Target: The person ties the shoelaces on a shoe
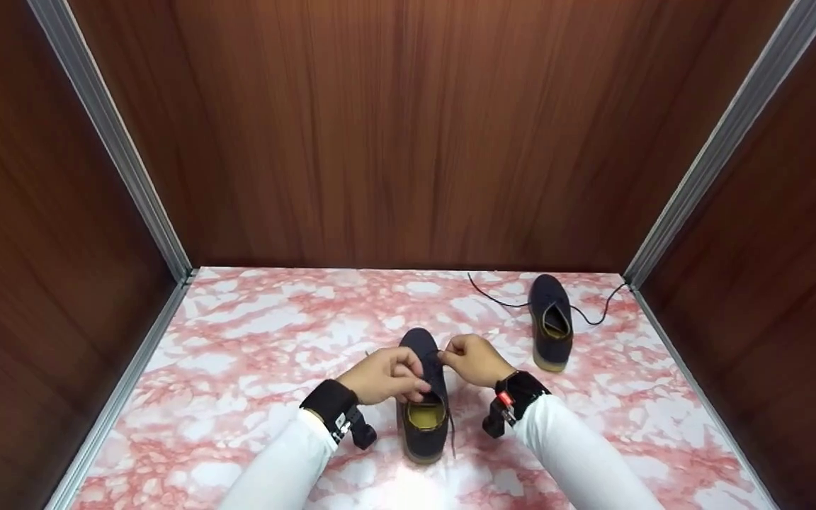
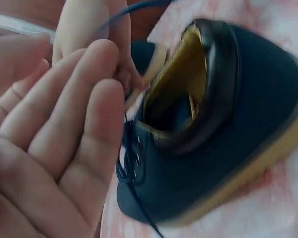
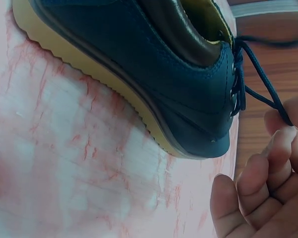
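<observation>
A dark navy lace-up shoe (image 1: pixel 424 445) with a tan sole and yellow lining stands toe-away between both hands. My right hand (image 1: pixel 477 360) is at the right of its lacing, and thumb and forefinger pinch a loop of dark shoelace (image 3: pixel 260 74) drawn out from the eyelets. Over the shoe's opening, from the left, my left hand (image 1: pixel 388 375) has thumb and forefinger together on a blurred length of lace (image 2: pixel 134 10); its other fingers (image 2: pixel 102 114) are loosely bent. Crossed laces (image 2: pixel 125 166) lie over the eyelets, and one strand trails down the shoe's side.
A matching shoe (image 1: pixel 551 350) stands farther back on the right, its laces spread out to both sides. The pink-and-white marbled surface (image 1: pixel 252 340) is bounded by brown wood-grain panels (image 1: pixel 408 142) with grey metal corner rails (image 1: pixel 125 163).
</observation>
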Available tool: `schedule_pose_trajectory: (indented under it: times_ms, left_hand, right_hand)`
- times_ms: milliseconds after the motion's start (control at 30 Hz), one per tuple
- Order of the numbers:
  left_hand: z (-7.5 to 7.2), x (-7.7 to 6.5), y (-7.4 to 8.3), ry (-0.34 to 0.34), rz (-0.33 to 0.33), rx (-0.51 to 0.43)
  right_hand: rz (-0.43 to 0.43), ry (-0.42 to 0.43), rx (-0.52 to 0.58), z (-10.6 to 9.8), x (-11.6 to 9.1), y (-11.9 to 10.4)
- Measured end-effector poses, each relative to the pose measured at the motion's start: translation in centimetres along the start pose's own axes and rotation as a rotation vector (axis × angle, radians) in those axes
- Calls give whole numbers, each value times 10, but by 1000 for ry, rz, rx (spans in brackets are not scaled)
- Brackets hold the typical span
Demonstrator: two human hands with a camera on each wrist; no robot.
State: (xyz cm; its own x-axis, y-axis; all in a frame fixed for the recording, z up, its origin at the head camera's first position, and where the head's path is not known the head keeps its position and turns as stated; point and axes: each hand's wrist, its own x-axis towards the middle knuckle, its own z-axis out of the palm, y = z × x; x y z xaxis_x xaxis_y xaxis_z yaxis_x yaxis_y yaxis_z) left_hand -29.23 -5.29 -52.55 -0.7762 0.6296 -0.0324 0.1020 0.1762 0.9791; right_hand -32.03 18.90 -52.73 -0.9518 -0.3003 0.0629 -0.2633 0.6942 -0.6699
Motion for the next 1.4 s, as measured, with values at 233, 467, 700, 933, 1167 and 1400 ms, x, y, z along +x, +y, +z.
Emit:
schedule_pose_trajectory:
  times_ms: [233, 467, 700, 933, 1167, 1400]
  left_hand:
    - [-16, 2, -18, 333, -42, 305]
    - [-14, 16, -29, 412, -125, 428]
    - [-3, 27, -30, 383, -113, 529]
    - [-3, 24, -26, 282, -105, 480]
    - [-7, 20, -24, 197, -127, 380]
    - [-3, 26, -22, 299, -97, 358]
  right_hand:
    - [8, -13, 13, -1, -1, 4]
    - [-1, -13, 12, 2, -3, 3]
    - [-23, -20, 33, 3, -3, 1]
    - [-4, -13, 38, 1, -1, 1]
    - [10, -6, 44, -1, 0, 2]
    - [21, 3, 59, -3, 1, 1]
